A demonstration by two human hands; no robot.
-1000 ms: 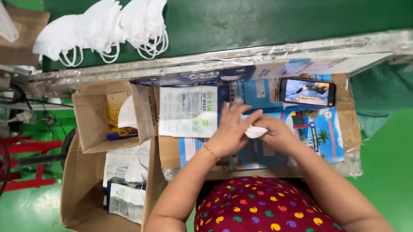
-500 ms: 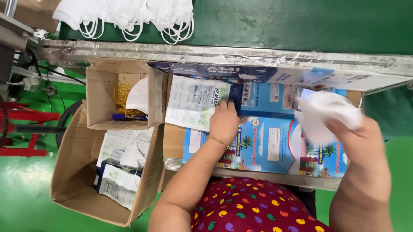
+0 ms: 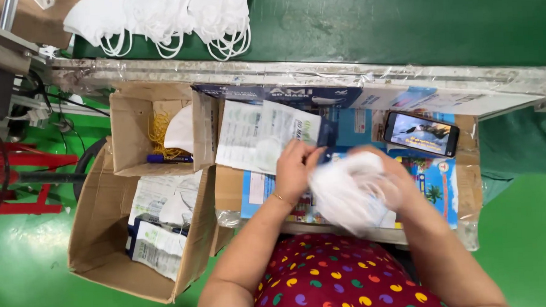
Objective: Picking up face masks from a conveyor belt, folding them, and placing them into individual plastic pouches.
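Fingers of the right hand [image 3: 392, 178] curl around blurred white masks [image 3: 348, 190], left hand [image 3: 293, 168] pinching their edge

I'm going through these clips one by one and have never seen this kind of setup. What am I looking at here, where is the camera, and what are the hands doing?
There is no machine here: a person works with bare hands, and the camera sits on their head, looking straight down. The right hand holds a bunch of white face masks, blurred by motion. The left hand touches that bunch and rests by a stack of printed packaging pouches on the small work table, which is covered with colourful printed sheets. A smartphone with a lit screen lies at the far right of the table. To the left stand two open cardboard boxes: the small box holds yellow rubber bands, a blue pen and a mask; the large box holds filled pouches. More white masks lie on the green belt beyond.
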